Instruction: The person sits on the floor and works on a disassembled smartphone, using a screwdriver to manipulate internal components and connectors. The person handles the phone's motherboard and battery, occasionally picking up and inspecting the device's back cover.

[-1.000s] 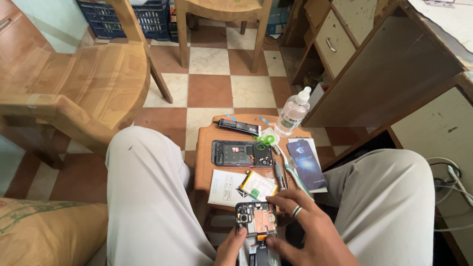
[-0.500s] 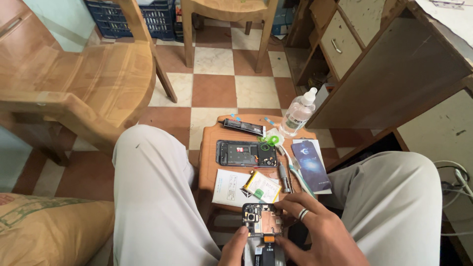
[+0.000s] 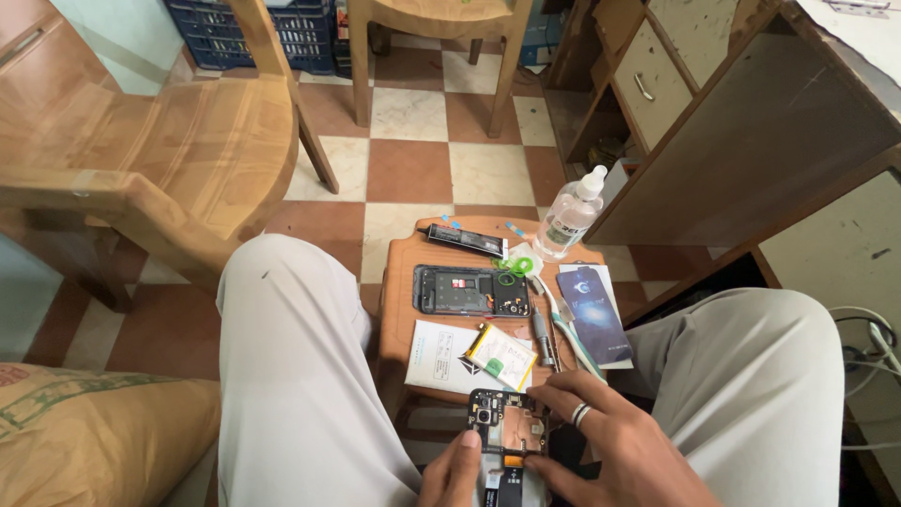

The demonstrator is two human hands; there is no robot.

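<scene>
- We see two hands low in the view: our left hand [image 3: 457, 471] and our right hand [image 3: 615, 449], which wears one silver ring [image 3: 581, 414].
- Between them sits one opened black smartphone with its circuit board and camera module exposed [image 3: 507, 437]; it lies over our lap, just short of the near edge of the small stool.
- Our left hand's thumb presses on the phone's lower left side, and the right hand's fingers curl over its right edge, so both hands are clamped on the phone.
- One small orange-brown plastic stool [image 3: 402, 300] stands between our knees.
- On it we count one black phone back frame lying flat [image 3: 471, 290], one flat battery with a yellow rim [image 3: 502, 356] resting on one white paper sheet [image 3: 436, 359], one black glue tube [image 3: 467, 241], one clear plastic squeeze bottle with a white cap [image 3: 568, 214], one dark blue flat packet [image 3: 592, 314], one grey-handled screwdriver [image 3: 543, 335] and one green ring-shaped piece [image 3: 507, 277].
- Two light wooden chairs stand beyond: one at our left [image 3: 169, 160], one farther back [image 3: 422, 19].
- One tan woven sack [image 3: 94, 432] lies at our lower left.
</scene>
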